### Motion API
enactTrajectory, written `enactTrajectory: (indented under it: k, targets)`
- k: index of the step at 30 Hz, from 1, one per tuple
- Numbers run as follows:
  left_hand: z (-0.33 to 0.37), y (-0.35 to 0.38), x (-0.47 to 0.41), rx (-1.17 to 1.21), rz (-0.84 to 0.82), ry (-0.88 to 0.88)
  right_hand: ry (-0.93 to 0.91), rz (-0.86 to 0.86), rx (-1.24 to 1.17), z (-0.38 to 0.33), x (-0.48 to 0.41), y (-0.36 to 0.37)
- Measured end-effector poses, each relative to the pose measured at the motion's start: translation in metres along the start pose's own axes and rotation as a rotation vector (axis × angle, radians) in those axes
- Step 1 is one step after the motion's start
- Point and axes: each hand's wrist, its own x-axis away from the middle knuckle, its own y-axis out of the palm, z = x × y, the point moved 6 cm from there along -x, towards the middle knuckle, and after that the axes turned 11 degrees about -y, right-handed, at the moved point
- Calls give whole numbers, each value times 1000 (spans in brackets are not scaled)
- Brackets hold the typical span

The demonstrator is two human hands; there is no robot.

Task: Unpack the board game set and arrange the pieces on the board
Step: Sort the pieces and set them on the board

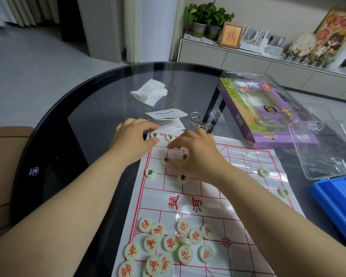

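1. Left hand (133, 139) pinches the corner piece (154, 135) at the far edge of the board (246, 162); right hand (194, 154) lies flat, fingers together.
2. The piece looks light, hard and smooth (likely slippery): grip its rim.

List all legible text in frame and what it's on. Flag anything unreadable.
"楚河": red print across the middle of the board
"車": red 車 piece
"兵": red 兵 piece
"帥": red 帥 piece
"車": black 車 piece, far corner
"福": framed picture on the sideboard
Not readable: purple box (upside down, blurred), leaflets, table logo
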Motion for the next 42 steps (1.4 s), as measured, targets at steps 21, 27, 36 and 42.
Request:
enactTrajectory:
  k: [21,27,36,42]
  targets:
    - [4,2,2,-29,-34,13,42,82,-51,41,19,-20]
    - [3,4,1,-63,-44,13,287,311,-214,94,31,-53]
    - [4,6,1,-82,-32,13,265,182,-228,88,17,-17]
    - [4,5,0,-91,-30,14,292,183,-214,88,16,-11]
